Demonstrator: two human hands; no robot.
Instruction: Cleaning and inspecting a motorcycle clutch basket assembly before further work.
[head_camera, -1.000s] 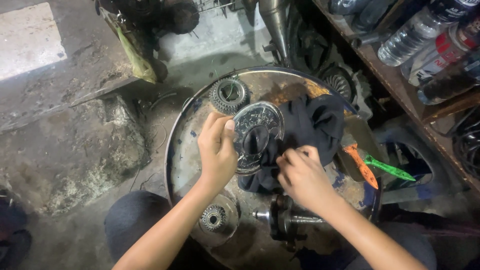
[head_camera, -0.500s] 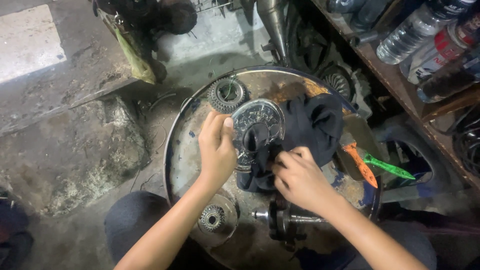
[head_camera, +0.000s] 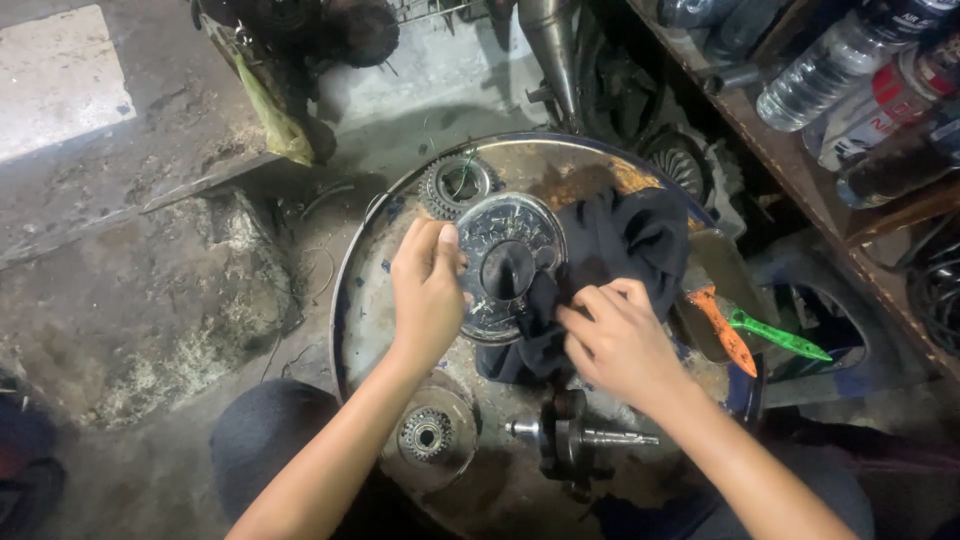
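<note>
Gripping ribbed metal disc (head_camera: 505, 262), left hand (head_camera: 428, 292); right hand (head_camera: 618, 345) seemingly pressing dark cloth (head_camera: 620, 245).

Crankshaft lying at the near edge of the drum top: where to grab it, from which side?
Judging by its pose, grip the crankshaft by the slim shaft end pointing right, coming from above. It lies flat, that end is bare, and the bulky dark webs sit close to the right hand.
</note>
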